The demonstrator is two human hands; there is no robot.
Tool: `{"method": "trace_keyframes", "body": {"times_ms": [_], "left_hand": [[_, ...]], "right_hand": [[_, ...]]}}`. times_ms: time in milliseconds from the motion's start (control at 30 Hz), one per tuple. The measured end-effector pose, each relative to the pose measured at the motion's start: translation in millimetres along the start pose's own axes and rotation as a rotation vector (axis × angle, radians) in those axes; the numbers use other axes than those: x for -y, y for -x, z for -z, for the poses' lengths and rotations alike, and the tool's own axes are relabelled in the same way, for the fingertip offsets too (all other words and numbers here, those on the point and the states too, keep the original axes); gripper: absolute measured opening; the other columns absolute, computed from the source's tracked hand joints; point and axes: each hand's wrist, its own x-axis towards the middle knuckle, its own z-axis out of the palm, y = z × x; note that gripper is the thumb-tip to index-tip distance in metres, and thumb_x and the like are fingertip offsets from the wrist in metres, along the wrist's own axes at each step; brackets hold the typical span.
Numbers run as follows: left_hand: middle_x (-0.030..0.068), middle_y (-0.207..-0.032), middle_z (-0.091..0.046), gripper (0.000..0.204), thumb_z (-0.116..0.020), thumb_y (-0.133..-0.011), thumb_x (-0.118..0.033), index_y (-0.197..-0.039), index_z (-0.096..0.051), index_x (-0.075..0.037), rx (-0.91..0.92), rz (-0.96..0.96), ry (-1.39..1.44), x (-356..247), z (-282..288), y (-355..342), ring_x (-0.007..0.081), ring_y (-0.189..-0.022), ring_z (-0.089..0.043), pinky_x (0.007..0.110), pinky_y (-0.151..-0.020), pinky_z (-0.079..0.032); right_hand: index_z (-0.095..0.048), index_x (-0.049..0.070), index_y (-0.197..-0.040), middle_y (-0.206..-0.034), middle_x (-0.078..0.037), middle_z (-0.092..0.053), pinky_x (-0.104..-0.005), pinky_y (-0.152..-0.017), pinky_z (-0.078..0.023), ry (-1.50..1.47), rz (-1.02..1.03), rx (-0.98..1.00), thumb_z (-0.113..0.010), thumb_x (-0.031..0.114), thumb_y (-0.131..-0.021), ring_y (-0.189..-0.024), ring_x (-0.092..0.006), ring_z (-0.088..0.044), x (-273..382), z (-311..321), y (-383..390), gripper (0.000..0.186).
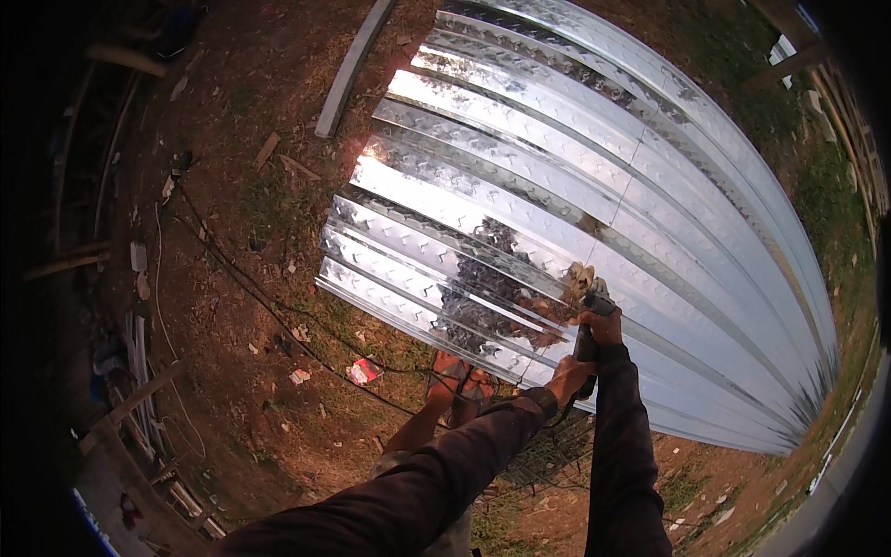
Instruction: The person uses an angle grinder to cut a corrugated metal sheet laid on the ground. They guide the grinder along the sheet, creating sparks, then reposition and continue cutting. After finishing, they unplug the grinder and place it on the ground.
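Observation:
A large shiny ribbed metal sheet (520, 121) spreads out before me. Both hands are on a dark angle grinder (586, 345) at the sheet's near part. My left hand (569, 379) is wrapped round the rear of its body. Further forward, my right hand (604, 325) grips near its head, with the fingers partly hidden. A tan shape beside the head is too unclear to name. Across the ribs runs a thin dark line, from the far side toward the grinder. Whether the disc touches the metal cannot be made out.
Dark cable (251, 288) trails over the dirt on the left. A long grey bar (355, 65) lies beyond the sheet's left corner. My foot (450, 371) stands at the sheet's near edge, close to a red and white scrap (365, 370). Wire mesh (548, 455) lies below my arms.

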Motion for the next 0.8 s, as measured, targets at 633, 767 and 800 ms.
{"method": "trace_keyframes", "body": {"times_ms": [633,767,800], "left_hand": [[-0.0036,-0.058,-0.046,0.024,-0.067,-0.088,-0.021,-0.074,-0.067,-0.001,0.085,-0.201,-0.029,8.8,12.4,-4.6,0.0067,-0.05,-0.043,0.029,-0.046,-0.033],[-0.002,-0.058,-0.049,0.021,-0.071,-0.084,-0.019,-0.075,-0.067,-0.001,0.068,-0.084,-0.002,4.1,3.1,-5.5,0.0093,-0.048,-0.045,0.03,-0.044,-0.035],[-0.0012,-0.058,-0.05,0.02,-0.072,-0.084,-0.019,-0.075,-0.067,-0.001,0.05,-0.041,0.061,4.1,2.9,-5.9,0.0103,-0.048,-0.046,0.03,-0.044,-0.035]], "right_hand": [[-0.052,-0.005,-0.104,-0.092,-0.011,-0.065,-0.0329,-0.072,-0.052,0.063,0.014,-0.051,-0.083,0.008,-0.056,-0.081,-0.0201,-0.063,34.1,-13.8,11.7,0.059],[-0.045,-0.006,-0.113,-0.099,-0.013,-0.064,-0.0335,-0.073,-0.053,0.087,-0.057,-0.1,-0.085,0.01,-0.056,-0.085,-0.0213,-0.063,29.4,-4.8,10.8,0.071],[-0.043,-0.007,-0.114,-0.099,-0.014,-0.063,-0.0336,-0.073,-0.053,0.092,-0.048,-0.096,-0.085,0.011,-0.056,-0.085,-0.0215,-0.063,30.6,-6.2,11.7,0.074]]}}
